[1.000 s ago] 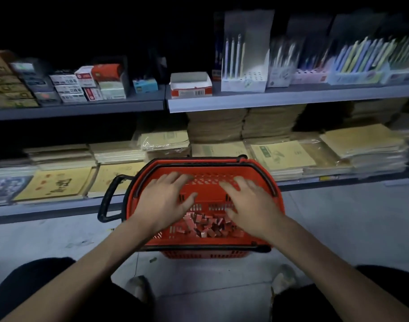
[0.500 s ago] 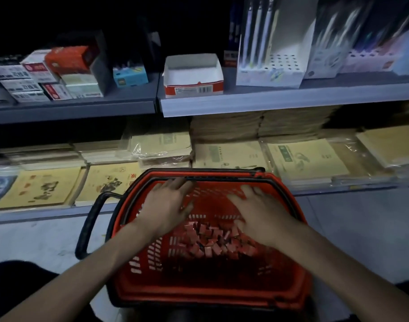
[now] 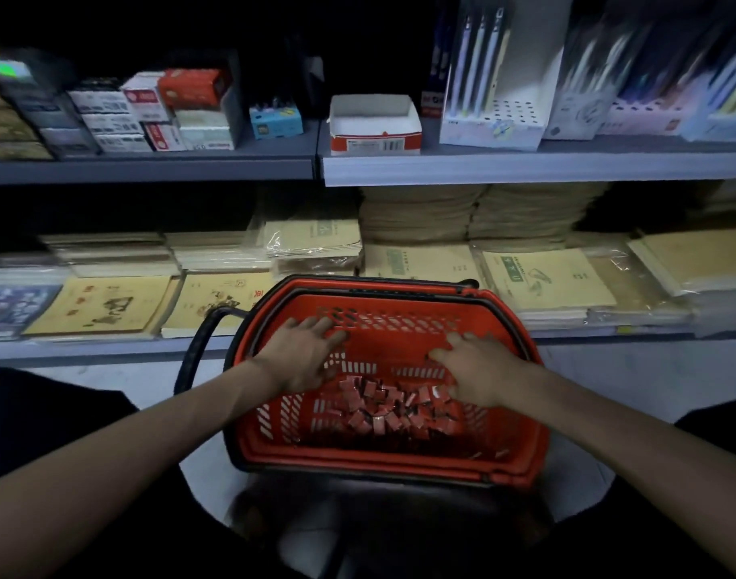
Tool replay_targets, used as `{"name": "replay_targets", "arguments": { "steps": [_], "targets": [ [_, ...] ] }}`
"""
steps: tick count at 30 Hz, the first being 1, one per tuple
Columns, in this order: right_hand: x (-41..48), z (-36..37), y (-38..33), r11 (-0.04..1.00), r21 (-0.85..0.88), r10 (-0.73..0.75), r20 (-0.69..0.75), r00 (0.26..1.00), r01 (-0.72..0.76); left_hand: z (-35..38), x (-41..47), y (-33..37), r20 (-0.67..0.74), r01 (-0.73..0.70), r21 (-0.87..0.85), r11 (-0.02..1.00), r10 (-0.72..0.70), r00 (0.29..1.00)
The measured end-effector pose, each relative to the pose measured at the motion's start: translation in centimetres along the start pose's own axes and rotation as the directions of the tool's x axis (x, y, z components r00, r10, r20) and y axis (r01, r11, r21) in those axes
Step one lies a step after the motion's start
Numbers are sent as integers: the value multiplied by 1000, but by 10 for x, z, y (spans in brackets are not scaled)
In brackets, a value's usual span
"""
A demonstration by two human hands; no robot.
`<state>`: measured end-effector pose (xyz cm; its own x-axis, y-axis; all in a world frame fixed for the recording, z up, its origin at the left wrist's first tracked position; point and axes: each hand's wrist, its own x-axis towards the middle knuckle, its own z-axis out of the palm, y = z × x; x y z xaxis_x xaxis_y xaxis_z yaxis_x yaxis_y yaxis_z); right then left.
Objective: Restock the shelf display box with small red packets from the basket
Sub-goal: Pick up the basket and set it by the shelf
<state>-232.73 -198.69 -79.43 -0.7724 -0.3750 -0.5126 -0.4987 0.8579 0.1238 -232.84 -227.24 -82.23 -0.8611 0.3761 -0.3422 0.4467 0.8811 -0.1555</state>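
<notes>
Since poised to scoop red packets (image 3: 383, 405) from the basket (image 3: 399, 463), hovering with left hand (image 3: 299, 361) and right hand (image 3: 479, 371) spread, fingers (image 3: 316, 325) released, grasping nothing; aiming for display box (image 3: 374, 142) above.

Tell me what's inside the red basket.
A loose pile of small red packets lies on the floor of the red basket. The left hand and right hand, fingers spread, reach in over the pile's edges; any packets under them are hidden.

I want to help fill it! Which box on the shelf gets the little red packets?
Look at the upper grey shelf, straight above the red basket. Just left of the tall white pen display sits the display box. It alone is squat and open-topped, white with a red front band.
</notes>
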Motion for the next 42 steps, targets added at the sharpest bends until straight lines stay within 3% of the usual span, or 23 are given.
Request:
{"name": "replay_targets", "arguments": {
  "steps": [4,7,16,22,35,39,42],
  "targets": [
    [-22,27,-11,996,-76,46,103,994,-38,31,-36,3,139,-10,85,996,-2,990],
    [-32,44,7,996,-52,83,73,994,-79,48,-55,-5,260,-26,214,976,-32,965],
    [16,77,45,979,-184,70,-121,990,-91,63,-42,-18,268,38,238,970,-103,958],
    [53,56,22,974,-225,-33,-184,982,-10,79,-68,-32,298,172,313,934,-268,916],
    [141,10,-93,929,-296,-281,-171,944,223,115,-144,-96,409,435,277,857,-515,753],
    [155,3,-115,921,-281,-314,-131,940,269,123,-136,-104,423,539,114,835,-531,734],
    [172,10,-147,898,-175,-412,-11,911,404,132,-113,-105,445,536,-23,844,-471,761]
  ]
}}
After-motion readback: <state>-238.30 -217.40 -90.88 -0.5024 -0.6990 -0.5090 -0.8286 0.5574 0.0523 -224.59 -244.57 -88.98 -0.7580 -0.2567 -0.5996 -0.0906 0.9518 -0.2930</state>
